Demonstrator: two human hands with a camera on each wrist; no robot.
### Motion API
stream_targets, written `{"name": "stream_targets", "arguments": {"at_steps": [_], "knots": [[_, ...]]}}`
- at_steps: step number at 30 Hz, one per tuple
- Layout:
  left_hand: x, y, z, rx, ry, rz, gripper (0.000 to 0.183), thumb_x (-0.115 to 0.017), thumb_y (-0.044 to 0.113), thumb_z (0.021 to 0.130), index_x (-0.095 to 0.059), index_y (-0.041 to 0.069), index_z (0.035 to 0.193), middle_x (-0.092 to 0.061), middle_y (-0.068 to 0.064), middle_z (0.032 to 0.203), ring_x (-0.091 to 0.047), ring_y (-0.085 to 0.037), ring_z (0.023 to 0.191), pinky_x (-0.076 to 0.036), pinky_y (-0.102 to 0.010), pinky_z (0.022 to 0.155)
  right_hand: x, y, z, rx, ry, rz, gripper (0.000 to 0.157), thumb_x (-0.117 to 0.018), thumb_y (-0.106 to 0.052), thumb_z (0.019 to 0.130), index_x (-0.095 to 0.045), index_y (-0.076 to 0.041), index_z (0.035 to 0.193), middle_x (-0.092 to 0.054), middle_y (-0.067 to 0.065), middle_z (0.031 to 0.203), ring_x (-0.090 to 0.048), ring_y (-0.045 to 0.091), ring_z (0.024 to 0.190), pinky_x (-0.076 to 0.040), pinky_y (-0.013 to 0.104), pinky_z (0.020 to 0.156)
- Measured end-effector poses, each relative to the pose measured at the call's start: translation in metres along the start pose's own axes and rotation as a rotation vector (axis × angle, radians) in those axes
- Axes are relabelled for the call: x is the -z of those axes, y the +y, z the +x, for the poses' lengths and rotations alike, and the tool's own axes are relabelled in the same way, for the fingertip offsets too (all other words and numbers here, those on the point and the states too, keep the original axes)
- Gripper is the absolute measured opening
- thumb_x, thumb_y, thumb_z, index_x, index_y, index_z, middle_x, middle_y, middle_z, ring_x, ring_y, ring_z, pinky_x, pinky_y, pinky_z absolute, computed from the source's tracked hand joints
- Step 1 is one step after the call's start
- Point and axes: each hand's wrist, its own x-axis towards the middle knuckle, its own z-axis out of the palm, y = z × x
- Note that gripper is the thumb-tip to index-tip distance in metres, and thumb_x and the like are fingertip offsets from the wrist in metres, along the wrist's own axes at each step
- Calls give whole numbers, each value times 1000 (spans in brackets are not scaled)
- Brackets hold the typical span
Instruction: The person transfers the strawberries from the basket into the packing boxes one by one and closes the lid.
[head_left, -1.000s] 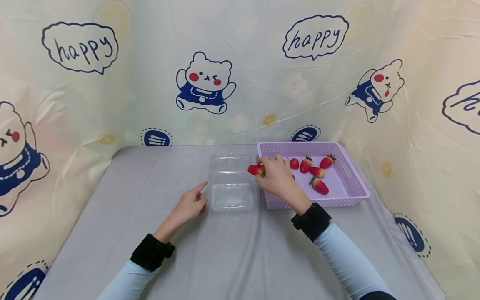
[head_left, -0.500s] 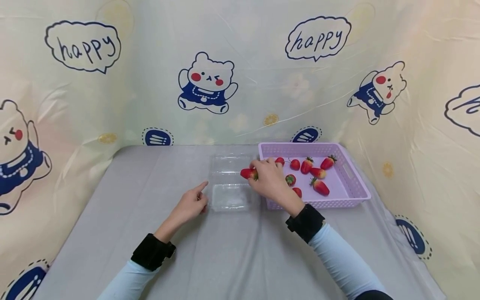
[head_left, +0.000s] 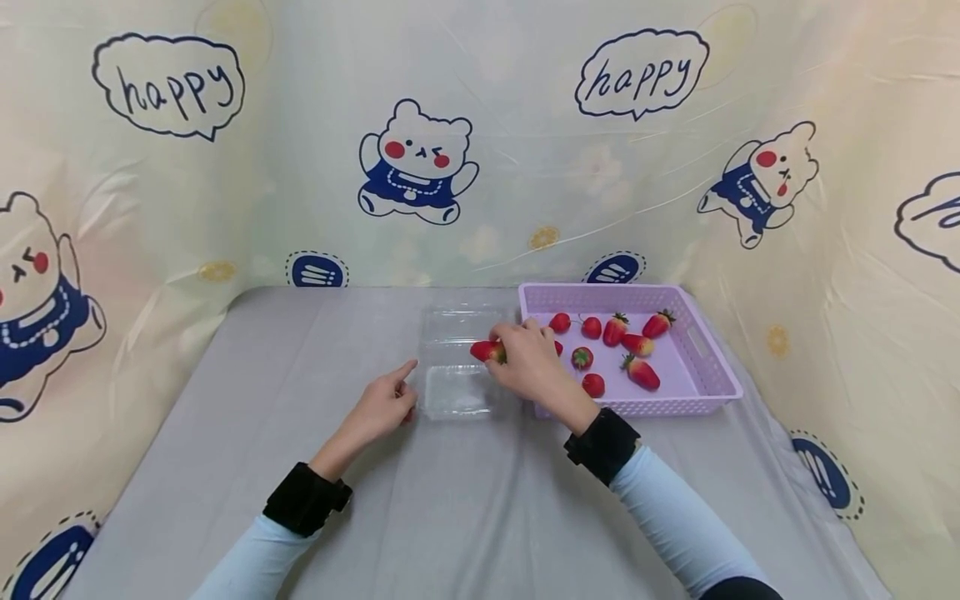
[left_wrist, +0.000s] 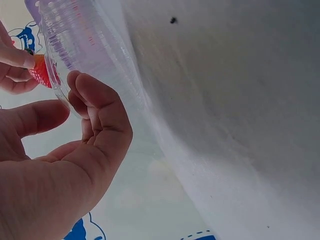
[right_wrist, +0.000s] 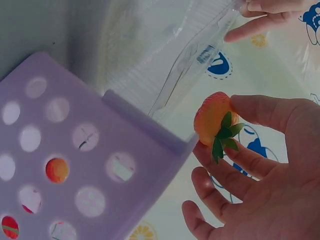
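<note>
My right hand (head_left: 531,367) pinches a strawberry (head_left: 482,351) between thumb and fingers, its tip pointing left over the clear plastic clamshell box (head_left: 459,396). In the right wrist view the strawberry (right_wrist: 210,117) shows orange near its green leaves. The box stands with its two halves spread, one behind the other. At its left side is my left hand (head_left: 382,406), index finger extended and fingertips right at the rim; the left wrist view shows its thumb and bent fingers close to the box's edge (left_wrist: 56,87).
A purple perforated basket (head_left: 705,358) stands right of the box, holding several strawberries (head_left: 641,372) and small round red fruits (head_left: 593,384). Grey cloth (head_left: 300,350) covers the table, and a printed curtain (head_left: 525,167) hangs behind and at the sides.
My right hand has moved left from the basket's left edge, carrying the strawberry over the box. More red fruits in the basket have come into view. My left hand has stayed in place.
</note>
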Motion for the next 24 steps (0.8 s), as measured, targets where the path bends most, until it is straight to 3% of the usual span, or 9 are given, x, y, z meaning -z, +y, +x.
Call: {"name": "stream_targets", "arguments": {"at_steps": [19,24], "knots": [[2,-1,-1,-14,-11,13,65,-48,7,100,-33,-2,163,-63,-5,70,-50,-17,56,-42,-31,57,-22,-3,2,16,-30,-26,46,-87,-32,87,-71,-13,126,-71,5,111,-55,24,106,-42,43,89],[1,0,0,-23,-7,17,65,-48,5,98,-34,-4,162,-61,-4,69,-50,-17,57,-42,-31,57,-28,-4,4,34,-44,-27,40,-84,-28,90,-71,-10,123,-72,6,108,-55,26,104,-41,46,88]]}}
